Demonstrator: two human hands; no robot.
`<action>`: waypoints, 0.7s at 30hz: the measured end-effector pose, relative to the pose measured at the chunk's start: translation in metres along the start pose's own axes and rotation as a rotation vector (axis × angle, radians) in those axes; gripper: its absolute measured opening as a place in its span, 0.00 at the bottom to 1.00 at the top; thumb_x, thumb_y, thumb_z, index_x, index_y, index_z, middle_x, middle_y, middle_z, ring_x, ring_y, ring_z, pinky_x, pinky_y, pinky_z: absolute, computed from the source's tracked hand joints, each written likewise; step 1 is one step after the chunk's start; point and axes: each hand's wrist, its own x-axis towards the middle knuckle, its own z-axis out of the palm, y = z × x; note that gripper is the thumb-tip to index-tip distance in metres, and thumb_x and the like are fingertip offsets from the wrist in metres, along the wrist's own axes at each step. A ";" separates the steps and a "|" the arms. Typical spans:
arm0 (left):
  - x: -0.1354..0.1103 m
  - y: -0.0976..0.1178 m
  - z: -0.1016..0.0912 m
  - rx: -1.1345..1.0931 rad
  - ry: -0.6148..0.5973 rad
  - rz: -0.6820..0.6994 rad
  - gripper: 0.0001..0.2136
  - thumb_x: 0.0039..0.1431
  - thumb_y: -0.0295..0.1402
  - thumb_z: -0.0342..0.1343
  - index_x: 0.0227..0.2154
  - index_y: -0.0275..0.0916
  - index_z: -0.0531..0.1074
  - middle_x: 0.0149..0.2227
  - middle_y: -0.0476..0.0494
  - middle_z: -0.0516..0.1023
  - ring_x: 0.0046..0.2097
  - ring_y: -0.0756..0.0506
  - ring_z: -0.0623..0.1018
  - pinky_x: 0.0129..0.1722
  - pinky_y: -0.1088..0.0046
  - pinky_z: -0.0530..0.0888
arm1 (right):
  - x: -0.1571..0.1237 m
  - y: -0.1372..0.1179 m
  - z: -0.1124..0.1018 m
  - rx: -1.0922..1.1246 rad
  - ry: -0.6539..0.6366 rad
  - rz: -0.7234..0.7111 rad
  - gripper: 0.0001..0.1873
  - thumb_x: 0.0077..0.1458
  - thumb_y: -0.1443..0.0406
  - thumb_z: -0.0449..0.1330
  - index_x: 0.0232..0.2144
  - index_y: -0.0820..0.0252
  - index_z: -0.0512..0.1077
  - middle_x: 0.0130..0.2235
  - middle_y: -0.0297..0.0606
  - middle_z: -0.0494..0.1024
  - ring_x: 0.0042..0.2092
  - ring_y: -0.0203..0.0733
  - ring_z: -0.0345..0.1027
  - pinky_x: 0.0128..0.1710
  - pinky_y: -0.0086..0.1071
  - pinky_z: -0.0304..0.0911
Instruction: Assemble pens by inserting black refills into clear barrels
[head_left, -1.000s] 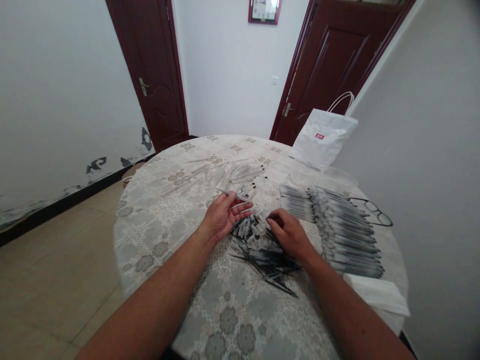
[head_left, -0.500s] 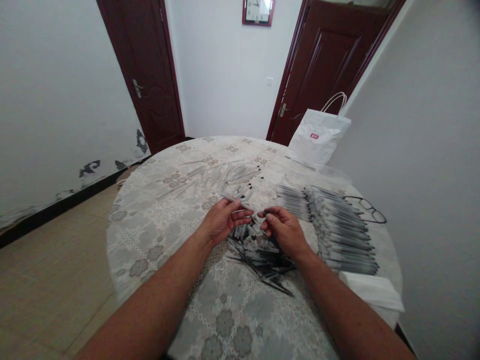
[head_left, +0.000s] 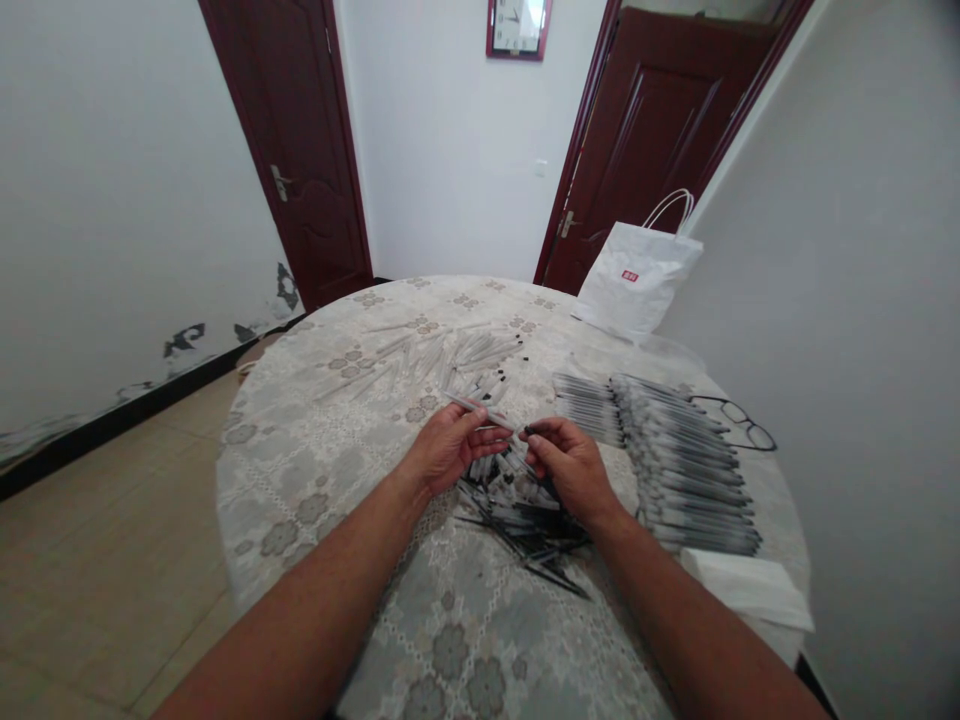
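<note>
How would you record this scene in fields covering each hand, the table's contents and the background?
Left hand: pinching a pale tube
Right hand: holding a small dark piece near the tube's end
Middle: heaped dark sticks, pale pieces
Far side: scattered tubes; white bag at right
Right side: stacked pens, glasses
Background: clock

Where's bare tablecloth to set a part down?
Two patches of tablecloth: left of the left forearm, nearer than the clear tubes; and between the forearms, nearer than the dark rods. Crowded: around the right hand; right side, with pen-like rods and white bag.
</note>
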 end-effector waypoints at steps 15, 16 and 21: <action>-0.002 -0.001 0.007 0.043 0.021 0.006 0.12 0.57 0.33 0.63 0.38 0.38 0.64 0.40 0.38 0.81 0.40 0.41 0.83 0.42 0.62 0.79 | -0.003 -0.006 0.002 -0.141 -0.033 -0.021 0.14 0.53 0.55 0.65 0.36 0.58 0.73 0.26 0.33 0.76 0.24 0.34 0.66 0.23 0.27 0.62; -0.002 -0.001 0.007 0.053 0.021 0.011 0.13 0.57 0.33 0.63 0.38 0.38 0.64 0.40 0.38 0.81 0.40 0.41 0.83 0.42 0.62 0.79 | -0.003 -0.006 0.002 -0.151 -0.032 -0.031 0.14 0.53 0.55 0.65 0.36 0.58 0.73 0.26 0.33 0.76 0.24 0.34 0.66 0.23 0.27 0.62; -0.003 -0.001 0.007 0.091 0.054 0.023 0.15 0.54 0.34 0.66 0.37 0.37 0.65 0.38 0.39 0.81 0.38 0.41 0.83 0.41 0.62 0.79 | -0.004 -0.001 0.001 -0.225 -0.010 -0.086 0.14 0.56 0.55 0.63 0.39 0.58 0.73 0.27 0.34 0.77 0.26 0.36 0.67 0.24 0.28 0.63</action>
